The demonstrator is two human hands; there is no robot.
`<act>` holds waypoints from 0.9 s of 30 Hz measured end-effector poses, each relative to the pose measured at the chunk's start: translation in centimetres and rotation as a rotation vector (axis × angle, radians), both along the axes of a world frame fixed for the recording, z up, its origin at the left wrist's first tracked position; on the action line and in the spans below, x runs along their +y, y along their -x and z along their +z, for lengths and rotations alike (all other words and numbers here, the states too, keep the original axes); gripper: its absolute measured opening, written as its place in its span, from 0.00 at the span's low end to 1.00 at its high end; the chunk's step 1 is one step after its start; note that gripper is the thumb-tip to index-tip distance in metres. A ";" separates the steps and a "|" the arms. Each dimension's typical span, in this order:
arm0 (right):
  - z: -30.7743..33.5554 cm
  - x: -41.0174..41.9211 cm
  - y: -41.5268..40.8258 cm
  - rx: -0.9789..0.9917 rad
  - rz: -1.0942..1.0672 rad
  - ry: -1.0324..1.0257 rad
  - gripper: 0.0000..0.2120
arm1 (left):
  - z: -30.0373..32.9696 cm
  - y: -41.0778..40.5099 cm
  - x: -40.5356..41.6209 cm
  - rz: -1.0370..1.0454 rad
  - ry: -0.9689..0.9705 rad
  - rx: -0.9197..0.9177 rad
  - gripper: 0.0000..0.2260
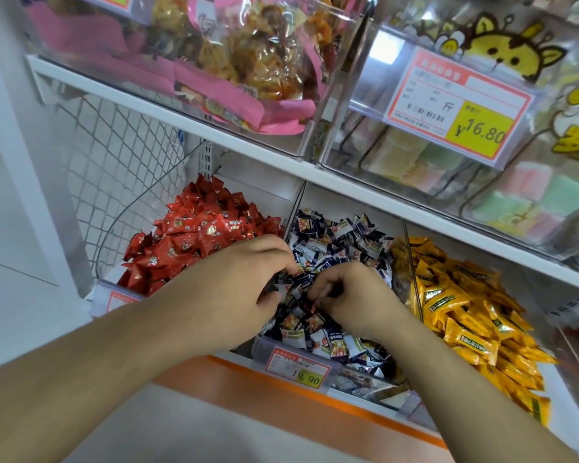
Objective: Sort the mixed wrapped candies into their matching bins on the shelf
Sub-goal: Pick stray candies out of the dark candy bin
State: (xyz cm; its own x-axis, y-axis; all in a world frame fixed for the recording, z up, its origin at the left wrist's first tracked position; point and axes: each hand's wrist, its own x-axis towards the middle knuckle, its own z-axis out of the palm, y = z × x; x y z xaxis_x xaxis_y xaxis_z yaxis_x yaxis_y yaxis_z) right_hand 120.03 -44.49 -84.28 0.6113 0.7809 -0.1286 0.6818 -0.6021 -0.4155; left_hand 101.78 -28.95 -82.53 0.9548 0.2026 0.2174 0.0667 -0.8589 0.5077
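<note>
Centre of frame, nearest: left hand (244, 279) and right hand (350, 297) side by side, fingers curled into navy-and-white candies (335, 235), seemingly pinching wrappers, probably hunting strays. Flanking, separate by colour: red candies (194, 235) centre-left, yellow candies (465, 305) right. Farthest, upper shelf: pink snack packs (234, 61), price tag (458, 101).

I see red candies (194, 235) with small gold-and-white marks in the left bin. Middle bin: candies (341, 235) in dark navy and white wrappers with orange patches. Right bin: yellow candies (462, 302) with dark green labels. Price tag (299, 367) is white, red-bordered, yellow corner. Upper tag (462, 101) same colours. Pink packets (234, 98) above; pastel pink and green packs (515, 195) beside them. Shelf (214, 128) white, orange lower edge.
</note>
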 end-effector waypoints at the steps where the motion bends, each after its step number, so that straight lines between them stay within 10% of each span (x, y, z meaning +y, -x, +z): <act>1: 0.3 -0.1 0.1 0.010 -0.017 -0.047 0.16 | 0.0 0.0 0.0 0.002 0.001 -0.005 0.14; 15: 6.5 1.1 5.1 0.602 -0.116 -0.748 0.08 | 2.2 0.1 0.0 0.333 0.326 -0.155 0.07; 27: 0.6 -0.1 0.7 0.110 0.038 0.149 0.17 | 1.1 0.4 -0.3 0.086 0.020 -0.019 0.16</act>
